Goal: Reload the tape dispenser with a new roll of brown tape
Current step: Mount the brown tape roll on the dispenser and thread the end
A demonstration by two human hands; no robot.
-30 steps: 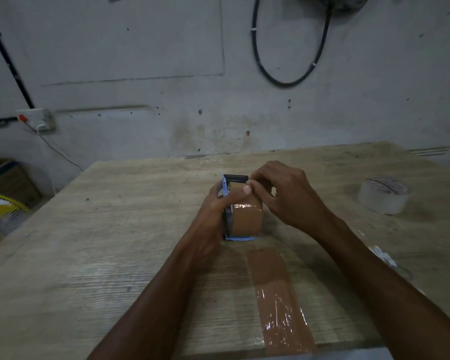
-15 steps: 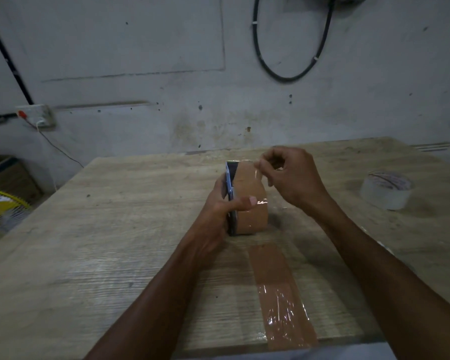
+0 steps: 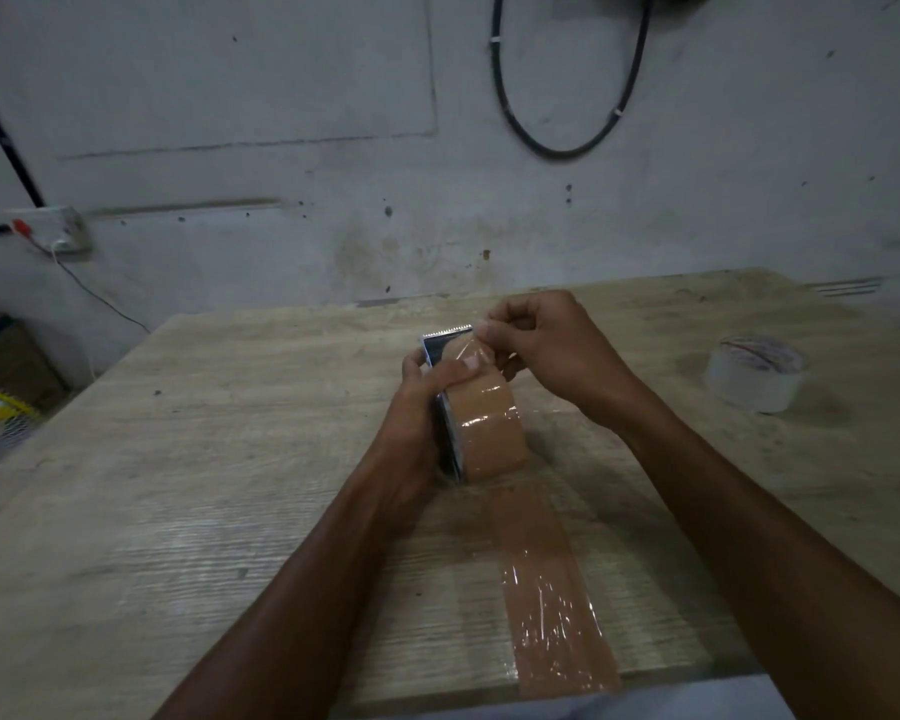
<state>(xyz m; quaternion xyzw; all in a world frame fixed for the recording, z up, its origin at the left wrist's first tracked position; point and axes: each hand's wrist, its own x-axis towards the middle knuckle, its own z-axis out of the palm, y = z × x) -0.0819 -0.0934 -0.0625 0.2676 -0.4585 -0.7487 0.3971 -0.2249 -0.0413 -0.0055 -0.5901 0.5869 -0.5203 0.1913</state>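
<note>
A wide, pale wood-grain table (image 3: 188, 511) fills the frame beneath a stained grey wall, a long strip of brown tape (image 3: 546, 589) stuck flat along its near surface. Two bare forearms reach in over it and meet at the table's middle. The left hand (image 3: 417, 423) is wrapped around a small hand-held tape dispenser with a dark metal frame (image 3: 447, 433), propping it on edge against the tabletop, apparently to steady it; its thumb presses on top of the roll. Seated in that frame is the fresh roll of glossy brown packing tape (image 3: 489, 433), already mounted. The right hand (image 3: 546, 345) is closed in a pinch on the roll's loose end, thumb and forefinger drawing the tape up beside the serrated metal cutting blade (image 3: 448, 332) at the dispenser's far tip, seemingly to lay it over the teeth. A squat roll of clear tape (image 3: 754, 374) sits untouched, well apart at the right. Threading looks like the last step remaining.
</note>
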